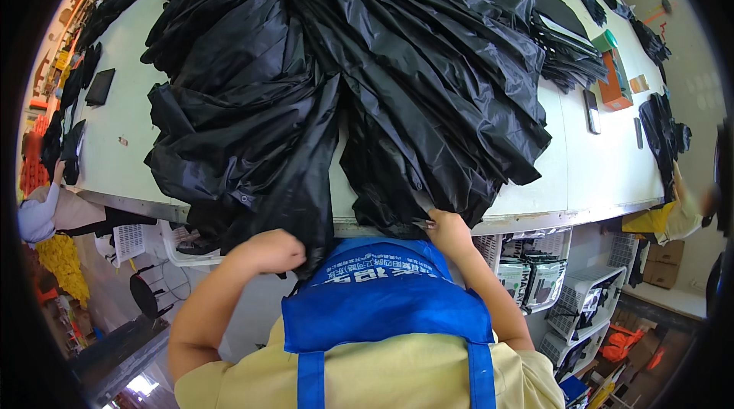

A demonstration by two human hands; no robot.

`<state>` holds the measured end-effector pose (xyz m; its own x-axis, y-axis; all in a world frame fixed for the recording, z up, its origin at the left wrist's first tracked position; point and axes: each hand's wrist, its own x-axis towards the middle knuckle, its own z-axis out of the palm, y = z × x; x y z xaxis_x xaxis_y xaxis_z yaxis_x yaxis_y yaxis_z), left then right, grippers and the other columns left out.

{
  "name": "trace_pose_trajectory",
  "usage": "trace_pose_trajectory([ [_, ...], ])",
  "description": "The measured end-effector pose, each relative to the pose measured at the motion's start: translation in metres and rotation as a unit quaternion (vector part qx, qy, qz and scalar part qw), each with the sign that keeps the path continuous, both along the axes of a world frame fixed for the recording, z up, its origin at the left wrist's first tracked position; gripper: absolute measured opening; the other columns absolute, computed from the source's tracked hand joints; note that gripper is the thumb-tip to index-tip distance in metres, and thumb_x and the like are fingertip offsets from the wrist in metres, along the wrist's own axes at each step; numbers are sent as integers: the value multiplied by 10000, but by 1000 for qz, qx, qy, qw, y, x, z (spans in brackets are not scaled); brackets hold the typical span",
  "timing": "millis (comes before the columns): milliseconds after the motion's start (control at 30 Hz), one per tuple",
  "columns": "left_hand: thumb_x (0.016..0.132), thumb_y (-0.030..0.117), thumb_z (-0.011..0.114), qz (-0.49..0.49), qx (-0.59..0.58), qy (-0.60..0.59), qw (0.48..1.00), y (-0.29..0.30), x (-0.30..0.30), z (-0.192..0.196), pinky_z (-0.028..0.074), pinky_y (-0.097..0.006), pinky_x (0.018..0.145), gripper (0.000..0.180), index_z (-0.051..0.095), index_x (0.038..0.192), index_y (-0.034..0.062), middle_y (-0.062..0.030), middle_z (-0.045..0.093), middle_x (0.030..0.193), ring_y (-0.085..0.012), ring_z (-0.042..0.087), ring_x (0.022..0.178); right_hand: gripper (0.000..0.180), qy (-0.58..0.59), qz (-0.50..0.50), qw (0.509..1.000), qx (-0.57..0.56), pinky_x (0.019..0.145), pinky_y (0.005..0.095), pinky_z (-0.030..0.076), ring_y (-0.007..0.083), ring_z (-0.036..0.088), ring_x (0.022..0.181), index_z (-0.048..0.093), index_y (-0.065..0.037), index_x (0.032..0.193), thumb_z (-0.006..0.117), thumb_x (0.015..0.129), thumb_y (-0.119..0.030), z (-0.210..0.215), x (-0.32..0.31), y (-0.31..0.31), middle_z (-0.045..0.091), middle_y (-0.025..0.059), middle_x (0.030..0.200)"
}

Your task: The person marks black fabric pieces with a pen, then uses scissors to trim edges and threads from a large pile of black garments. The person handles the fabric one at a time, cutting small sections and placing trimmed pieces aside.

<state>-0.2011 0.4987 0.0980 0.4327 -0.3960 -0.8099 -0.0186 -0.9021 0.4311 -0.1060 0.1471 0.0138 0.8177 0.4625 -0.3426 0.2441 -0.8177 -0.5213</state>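
Observation:
A large heap of thin, shiny black garments (428,65) spreads over the white table and hangs over its near edge. My left hand (271,250) is closed in a fist at the hanging end of one black garment (294,195), left of my blue apron; the fingertips are turned away, against the cloth. At the table's edge my right hand (449,232) pinches a small pointed metal tool (420,223), which looks like thread snips. Its tip lies by the lower end of the right-hand part of the heap.
The white table (115,141) has a metal front edge. To the right are a phone (592,111), an orange-brown box (614,82) and a green tape roll (604,40). White baskets (585,298) hold packages below. Other people (57,206) stand at both ends.

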Motion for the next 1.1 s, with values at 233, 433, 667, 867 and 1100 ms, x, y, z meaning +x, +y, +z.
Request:
trace_pose_trajectory([
  [233, 694, 281, 804, 234, -262, -479, 805, -118, 43, 26, 394, -409, 985, 598, 499, 1161, 63, -151, 455, 1270, -362, 454, 1183, 76, 410, -284, 677, 541, 437, 191, 305, 40, 421, 510, 504, -131, 871, 564, 917, -132, 104, 27, 36, 507, -66, 724],
  [433, 803, 50, 681, 378, -421, -341, 751, -112, 61, 45, 494, -290, 688, 126, 653, 913, -5, -118, 657, 822, -237, 643, 753, 431, 336, -243, 663, 624, 488, 179, 357, 33, 468, 595, 460, -89, 1124, 706, 835, -294, 132, 21, 41, 555, -6, 888],
  [667, 892, 84, 598, 413, -455, -322, 721, -90, 71, 83, 469, -250, 700, 164, 664, 1014, -4, -75, 665, 877, -125, 607, 766, 334, -94, -96, 901, 413, 622, 215, 416, 111, 557, 727, 620, 9, 1051, 568, 728, 76, 160, 25, 52, 612, 83, 892],
  [867, 911, 100, 573, 435, -490, -46, 754, -70, 75, 100, 449, -222, 724, 174, 666, 978, -31, -24, 656, 872, -77, 574, 782, 154, 150, -15, 917, 369, 545, 233, 321, 71, 408, 611, 589, 34, 864, 609, 753, -72, 187, 63, 24, 458, -4, 649],
  [1100, 900, 91, 562, 538, -572, 49, 617, -74, 71, 84, 488, -259, 798, 199, 664, 1000, -47, -91, 692, 923, -125, 637, 828, 380, -167, 29, 900, 401, 574, 251, 375, 168, 466, 664, 509, -25, 992, 672, 843, -334, 200, 33, 32, 514, 57, 797],
])
